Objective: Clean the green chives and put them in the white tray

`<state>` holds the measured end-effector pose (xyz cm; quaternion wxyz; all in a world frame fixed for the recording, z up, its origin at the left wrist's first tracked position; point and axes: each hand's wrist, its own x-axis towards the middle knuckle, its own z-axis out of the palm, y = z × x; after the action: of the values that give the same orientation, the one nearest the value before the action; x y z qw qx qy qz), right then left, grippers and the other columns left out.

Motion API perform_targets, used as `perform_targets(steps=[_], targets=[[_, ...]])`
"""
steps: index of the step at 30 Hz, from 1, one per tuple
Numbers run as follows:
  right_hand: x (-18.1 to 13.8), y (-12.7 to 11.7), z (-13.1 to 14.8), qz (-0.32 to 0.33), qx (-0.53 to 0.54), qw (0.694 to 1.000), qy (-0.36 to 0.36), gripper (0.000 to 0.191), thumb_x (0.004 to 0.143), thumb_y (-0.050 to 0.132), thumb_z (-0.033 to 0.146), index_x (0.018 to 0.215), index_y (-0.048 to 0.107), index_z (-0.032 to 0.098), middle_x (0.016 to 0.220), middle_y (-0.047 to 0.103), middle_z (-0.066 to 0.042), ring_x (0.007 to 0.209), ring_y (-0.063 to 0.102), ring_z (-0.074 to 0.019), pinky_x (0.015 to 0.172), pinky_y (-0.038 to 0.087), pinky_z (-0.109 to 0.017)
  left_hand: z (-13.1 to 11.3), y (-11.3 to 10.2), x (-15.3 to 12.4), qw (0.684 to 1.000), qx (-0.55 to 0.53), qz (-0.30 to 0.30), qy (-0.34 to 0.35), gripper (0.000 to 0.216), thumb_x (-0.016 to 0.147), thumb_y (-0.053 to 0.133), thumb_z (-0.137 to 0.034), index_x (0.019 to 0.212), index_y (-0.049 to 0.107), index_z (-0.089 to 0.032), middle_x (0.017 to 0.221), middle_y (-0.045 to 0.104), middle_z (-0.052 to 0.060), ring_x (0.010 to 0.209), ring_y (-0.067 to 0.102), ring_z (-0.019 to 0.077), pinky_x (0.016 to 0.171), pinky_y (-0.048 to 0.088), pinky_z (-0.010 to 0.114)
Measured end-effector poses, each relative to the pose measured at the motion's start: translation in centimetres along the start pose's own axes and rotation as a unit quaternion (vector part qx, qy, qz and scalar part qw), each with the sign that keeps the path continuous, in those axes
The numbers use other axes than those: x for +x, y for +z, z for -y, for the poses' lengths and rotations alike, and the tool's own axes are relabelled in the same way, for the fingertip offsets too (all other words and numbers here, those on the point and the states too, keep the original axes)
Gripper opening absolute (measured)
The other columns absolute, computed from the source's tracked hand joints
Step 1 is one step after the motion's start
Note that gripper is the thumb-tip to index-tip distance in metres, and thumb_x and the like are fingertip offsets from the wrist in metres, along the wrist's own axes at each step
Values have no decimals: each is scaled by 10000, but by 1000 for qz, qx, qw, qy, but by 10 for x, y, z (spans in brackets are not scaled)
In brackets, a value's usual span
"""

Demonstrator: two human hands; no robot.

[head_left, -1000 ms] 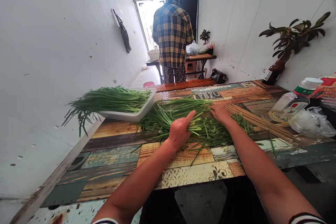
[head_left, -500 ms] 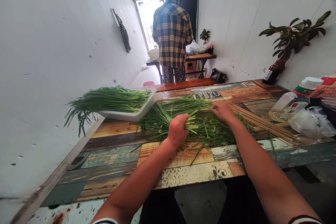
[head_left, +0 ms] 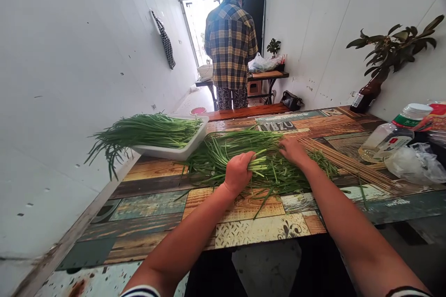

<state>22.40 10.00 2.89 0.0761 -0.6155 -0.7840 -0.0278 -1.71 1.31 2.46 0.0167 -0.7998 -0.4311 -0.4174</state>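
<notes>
My left hand (head_left: 239,172) is closed around a bunch of garlic chives (head_left: 258,163), their pale stem ends poking out to the right. At the right end of the loose chives (head_left: 240,141) lying on the table, my right hand (head_left: 293,151) has its fingers bent at the stem tips; whether they grip any is hidden. Scattered trimmed leaves (head_left: 278,176) lie beneath and between both hands. A white plastic tray (head_left: 190,151) heaped with long green chives (head_left: 149,132) stands to the left, leaves hanging over its side.
Thin wooden skewers (head_left: 351,163) lie right of my right hand. Beyond them are a clear plastic bottle (head_left: 390,137), a plastic bag (head_left: 418,162) and a brown bottle (head_left: 367,95) holding a leafy branch. A person in a plaid shirt (head_left: 230,46) stands at a far table (head_left: 268,74).
My left hand, with its chives, has shifted very slightly to the right. My right hand stays near the same stem ends, and the view has moved a little.
</notes>
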Motion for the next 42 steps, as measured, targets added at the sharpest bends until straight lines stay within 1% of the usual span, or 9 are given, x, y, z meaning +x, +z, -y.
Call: perform_targets(steps=[7,12,17,20,24,28,31,36,42], targets=[[0,3,-1,8,17,1000,-3,150,811,555,190,852,695,159,975,658,-116,955,571,-245,764,421,-291,-2,-2,-1,1000,-29,-10,0,501,673,431,18,1121,565,-161,994,648,79,934,597,199,825,482,306],[1,0,-13,-13,71,997,-23,186,840,509,215,862,675,134,936,665,-95,908,575,-193,774,411,-257,-1,-1,-2,1000,-9,10,0,491,688,437,6,1130,570,-163,884,650,64,850,599,201,760,481,303],[-9,-22,-17,-98,344,934,-22,342,830,501,431,886,662,135,854,679,-62,758,586,-169,667,438,-259,-2,-1,-1,1000,-23,-10,-3,439,741,449,-29,1139,572,-167,904,650,69,852,602,196,765,481,300],[-16,-34,-10,-131,383,914,5,310,755,578,444,781,681,154,748,674,-51,706,582,-174,647,436,-273,-1,0,-1,999,-32,-15,-4,426,755,449,-37,1137,577,-172,930,653,73,874,605,196,783,487,306],[-25,-45,3,-102,470,877,-1,334,724,623,486,763,687,160,676,658,-29,627,570,-151,610,439,-266,-1,1,-1,999,-44,-20,-2,439,757,448,-37,1153,572,-180,985,655,78,933,605,197,832,495,324],[-38,-61,18,-51,543,836,-62,336,700,674,497,758,690,167,704,668,-29,652,588,-148,646,469,-277,-3,0,1,995,-80,-58,-1,392,799,458,-57,1148,583,-184,1082,629,86,1027,578,185,902,478,322],[-47,-71,31,-11,544,832,-113,318,705,688,486,772,700,176,744,676,-36,683,595,-154,642,475,-276,-7,-3,4,994,-97,-52,-11,313,848,468,-109,1113,617,-185,1126,614,87,1053,562,180,918,456,327],[-52,-74,43,16,551,822,-142,332,715,682,493,793,704,171,799,684,-54,741,610,-171,671,485,-287,-13,-5,9,995,-98,32,2,264,837,514,-121,1030,666,-218,982,695,34,874,600,165,832,438,326],[-50,-60,56,27,563,819,-107,327,672,716,464,806,694,166,744,675,-29,677,592,-149,630,467,-264,-13,0,10,989,-138,-3,-57,140,828,576,-178,857,707,-217,785,700,3,748,561,149,741,434,289]])
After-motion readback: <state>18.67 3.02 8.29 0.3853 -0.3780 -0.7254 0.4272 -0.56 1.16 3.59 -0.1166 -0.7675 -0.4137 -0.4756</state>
